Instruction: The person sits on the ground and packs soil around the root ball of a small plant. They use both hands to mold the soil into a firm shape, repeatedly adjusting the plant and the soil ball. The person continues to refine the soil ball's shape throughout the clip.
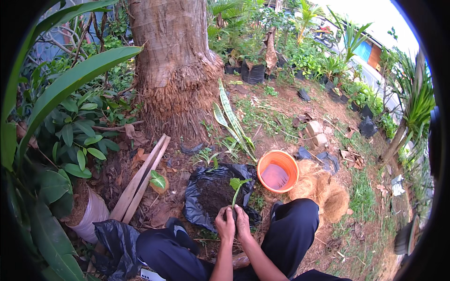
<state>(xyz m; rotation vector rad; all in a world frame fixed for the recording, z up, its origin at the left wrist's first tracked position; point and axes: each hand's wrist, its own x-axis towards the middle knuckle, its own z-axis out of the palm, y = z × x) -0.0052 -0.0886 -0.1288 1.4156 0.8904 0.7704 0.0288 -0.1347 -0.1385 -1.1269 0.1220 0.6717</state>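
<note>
My left hand (pixel 224 223) and my right hand (pixel 243 221) are cupped together around the base of a small green seedling (pixel 239 183). Its stem rises upright between my thumbs, with a few leaves at the top; something dark shows between the palms, but the roots are hidden. Soil marks my fingers. Just beyond them, a black plastic bag (pixel 192 202) lies spread wide, holding dark soil (pixel 215 192). To its right stands an orange bucket (pixel 294 172) with what looks like liquid at the bottom.
Coconut-like fibre (pixel 328 189) is heaped right of the bucket. Two wooden strips (pixel 140 179) lie at left, near a variegated young plant (pixel 158 180). A snake plant (pixel 232 116) leans before a large tree trunk (pixel 168 42). Bricks (pixel 316 133) sit further right.
</note>
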